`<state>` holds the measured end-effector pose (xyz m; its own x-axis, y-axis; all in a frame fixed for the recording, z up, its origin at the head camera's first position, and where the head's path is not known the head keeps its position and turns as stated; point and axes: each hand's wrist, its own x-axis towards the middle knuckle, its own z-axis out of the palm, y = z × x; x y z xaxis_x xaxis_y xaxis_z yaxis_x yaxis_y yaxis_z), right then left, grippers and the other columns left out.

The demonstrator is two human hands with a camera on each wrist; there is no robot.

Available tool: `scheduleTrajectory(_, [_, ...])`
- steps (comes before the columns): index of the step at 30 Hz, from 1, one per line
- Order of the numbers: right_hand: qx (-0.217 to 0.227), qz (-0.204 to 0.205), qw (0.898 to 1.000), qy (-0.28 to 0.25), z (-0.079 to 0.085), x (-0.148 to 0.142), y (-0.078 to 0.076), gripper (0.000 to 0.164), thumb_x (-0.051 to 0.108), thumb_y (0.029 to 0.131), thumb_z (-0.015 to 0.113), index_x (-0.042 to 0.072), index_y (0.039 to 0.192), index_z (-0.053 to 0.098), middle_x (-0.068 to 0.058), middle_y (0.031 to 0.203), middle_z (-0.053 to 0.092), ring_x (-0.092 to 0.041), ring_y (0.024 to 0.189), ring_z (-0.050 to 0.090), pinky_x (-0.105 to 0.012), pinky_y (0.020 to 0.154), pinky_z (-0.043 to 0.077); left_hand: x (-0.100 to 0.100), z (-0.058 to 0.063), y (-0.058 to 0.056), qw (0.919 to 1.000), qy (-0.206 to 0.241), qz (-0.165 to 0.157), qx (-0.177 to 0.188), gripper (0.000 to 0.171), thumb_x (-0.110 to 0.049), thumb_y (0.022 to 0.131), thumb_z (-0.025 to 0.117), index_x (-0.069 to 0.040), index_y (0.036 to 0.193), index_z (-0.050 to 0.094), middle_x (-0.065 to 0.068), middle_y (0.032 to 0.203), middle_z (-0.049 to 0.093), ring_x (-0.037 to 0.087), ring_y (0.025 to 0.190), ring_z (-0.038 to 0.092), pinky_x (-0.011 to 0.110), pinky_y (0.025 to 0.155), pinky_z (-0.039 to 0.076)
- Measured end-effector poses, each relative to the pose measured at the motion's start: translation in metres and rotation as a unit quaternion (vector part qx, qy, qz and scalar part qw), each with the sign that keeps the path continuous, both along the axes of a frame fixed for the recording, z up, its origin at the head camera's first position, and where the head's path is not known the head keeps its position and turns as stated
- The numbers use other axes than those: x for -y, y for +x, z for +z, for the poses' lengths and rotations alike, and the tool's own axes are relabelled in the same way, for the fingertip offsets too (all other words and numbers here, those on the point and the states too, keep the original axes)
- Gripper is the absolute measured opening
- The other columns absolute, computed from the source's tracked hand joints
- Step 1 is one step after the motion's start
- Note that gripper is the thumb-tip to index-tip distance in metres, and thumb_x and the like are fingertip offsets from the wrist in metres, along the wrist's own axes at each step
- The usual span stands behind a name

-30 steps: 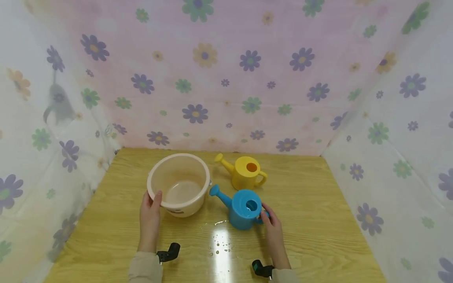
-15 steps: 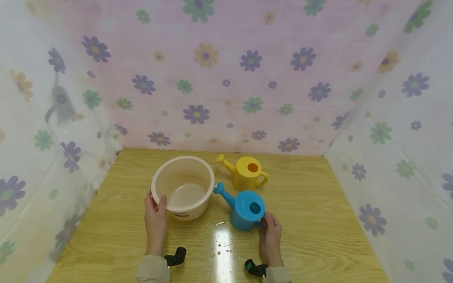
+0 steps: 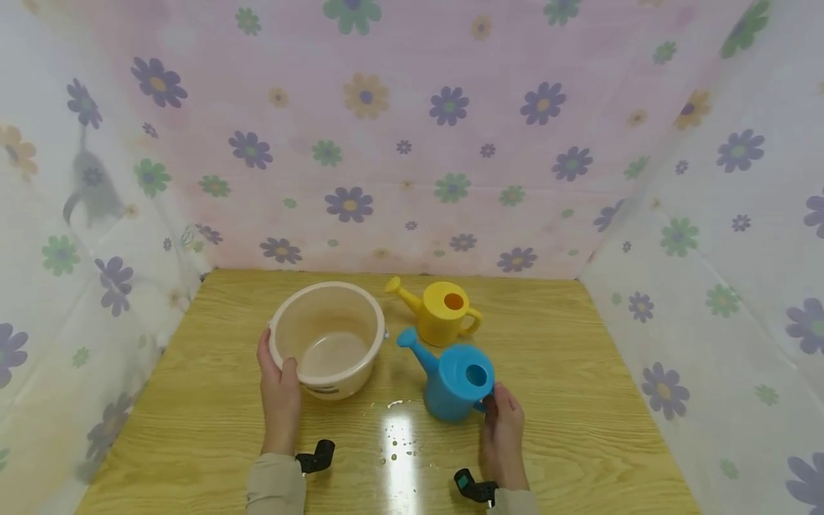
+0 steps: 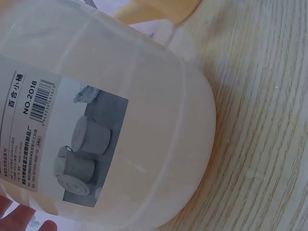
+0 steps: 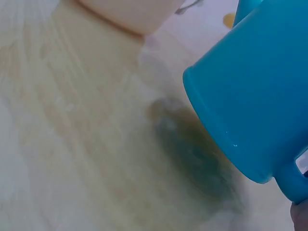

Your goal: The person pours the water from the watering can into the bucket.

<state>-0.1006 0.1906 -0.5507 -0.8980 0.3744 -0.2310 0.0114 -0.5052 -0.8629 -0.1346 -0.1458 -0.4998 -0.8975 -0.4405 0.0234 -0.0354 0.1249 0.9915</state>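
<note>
Containers: three are present. The cream bucket (image 3: pixel 325 311) stands toward the far left corner of the table (image 3: pixel 579 386), mouth up; its inner floor shows a pale shine, and whether liquid covers it cannot be told. A printed label (image 4: pixel 67 134) with a barcode is fixed to its outer wall. The yellow watering can (image 3: pixel 439 320) stands upright near the middle of the far edge, right of the bucket; its contents cannot be told. The blue watering can (image 3: pixel 450 390) is nearer the near edge, in front of the yellow one, its base lifted off the table in the right wrist view; the contents of its dark top hole cannot be made out. Its spout points toward the bucket, near the rim but apart.

Drops (image 3: pixel 395 456) of liquid lie on the table toward the near edge, between the arms.

Hands: the left hand (image 3: pixel 281 390) grips the bucket's near left rim, thumb over the top, fingers outside. The right hand (image 3: pixel 505 422) holds the blue can by its handle, on the can's right side; the exact finger placement is partly hidden.
</note>
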Motion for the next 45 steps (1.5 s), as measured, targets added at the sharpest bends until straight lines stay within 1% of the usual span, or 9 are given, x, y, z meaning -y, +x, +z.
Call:
scheduleTrajectory(7, [-0.067,0.023,0.997,0.008,0.025,0.008,-0.003,0.026,0.018,0.095,0.048,0.011,0.076,0.064,0.002,0.075,0.061,-0.009,0.071,0.052,-0.022,0.078,0.046,-0.003,-0.003,0.0,0.9999,0.013,0.004,0.01,0.063,-0.01,0.09,0.035,-0.042,0.142,0.02,-0.007,0.15,0.024,0.023,0.131,0.032,0.046,0.106,0.027])
scheduleTrajectory(15, [-0.048,0.034,0.997,0.044,0.044,0.019,-0.01,0.024,0.019,0.094,0.05,0.005,0.081,0.064,0.002,0.075,0.062,-0.012,0.074,0.053,-0.025,0.084,0.045,-0.005,-0.005,-0.003,0.9999,-0.014,-0.004,0.004,0.064,-0.008,0.089,0.034,-0.039,0.143,0.019,-0.01,0.15,0.023,0.02,0.133,0.028,0.045,0.108,0.025])
scheduleTrajectory(21, [-0.014,0.038,0.994,0.102,0.043,0.024,-0.014,0.024,0.025,0.091,0.056,0.013,0.07,0.06,0.003,0.078,0.057,-0.014,0.081,0.05,-0.024,0.087,0.043,-0.005,-0.004,-0.004,0.9996,-0.019,-0.018,0.008,0.065,-0.006,0.09,0.034,-0.037,0.144,0.017,-0.006,0.151,0.021,0.023,0.134,0.028,0.046,0.107,0.027])
scheduleTrajectory(24, [-0.003,0.038,0.991,0.126,0.041,0.026,-0.014,0.029,0.023,0.091,0.056,0.008,0.067,0.054,0.0,0.073,0.051,-0.018,0.078,0.047,-0.027,0.082,0.043,-0.003,-0.005,-0.005,0.9996,-0.021,-0.017,0.009,0.064,-0.006,0.089,0.034,-0.035,0.144,0.018,-0.006,0.151,0.022,0.023,0.134,0.029,0.046,0.107,0.027])
scheduleTrajectory(27, [-0.011,0.038,0.983,0.178,0.043,0.026,-0.013,0.035,0.022,0.091,0.057,0.004,0.063,0.045,-0.001,0.063,0.041,-0.02,0.068,0.041,-0.029,0.069,0.04,-0.002,-0.008,-0.007,0.9995,-0.026,-0.015,0.006,0.064,-0.008,0.088,0.035,-0.036,0.144,0.019,-0.006,0.15,0.023,0.022,0.133,0.03,0.046,0.106,0.029])
scheduleTrajectory(30, [-0.026,0.042,0.967,0.252,0.047,0.026,-0.013,0.039,0.024,0.089,0.059,0.006,0.06,0.04,0.0,0.055,0.033,-0.017,0.056,0.037,-0.028,0.056,0.034,0.0,-0.009,-0.009,0.9994,-0.032,-0.01,-0.001,0.064,-0.009,0.088,0.035,-0.039,0.142,0.02,-0.008,0.149,0.025,0.021,0.132,0.032,0.046,0.105,0.03])
scheduleTrajectory(33, [-0.038,0.059,0.953,0.294,0.05,0.027,-0.014,0.039,0.024,0.089,0.06,0.006,0.059,0.041,0.002,0.052,0.033,-0.012,0.05,0.036,-0.025,0.05,0.033,0.001,-0.01,-0.01,0.9994,-0.035,-0.006,-0.004,0.063,-0.01,0.088,0.036,-0.041,0.141,0.021,-0.008,0.149,0.026,0.021,0.131,0.033,0.045,0.105,0.031])
scheduleTrajectory(40, [-0.064,0.092,0.931,0.346,0.054,0.025,-0.02,0.043,0.024,0.093,0.053,0.006,0.056,0.039,0.003,0.05,0.034,-0.009,0.047,0.036,-0.023,0.046,0.034,0.003,-0.012,-0.011,0.9993,-0.036,-0.005,-0.01,0.062,-0.011,0.09,0.037,-0.043,0.141,0.021,-0.009,0.149,0.027,0.021,0.13,0.035,0.045,0.103,0.032])
scheduleTrajectory(45, [-0.074,0.103,0.917,0.378,0.066,0.025,-0.024,0.045,0.022,0.095,0.048,0.005,0.054,0.039,0.003,0.05,0.036,-0.01,0.047,0.037,-0.023,0.045,0.034,0.004,-0.011,-0.01,0.9984,-0.055,0.009,-0.008,0.062,-0.012,0.089,0.038,-0.043,0.14,0.023,-0.008,0.148,0.03,0.022,0.128,0.038,0.046,0.102,0.034])
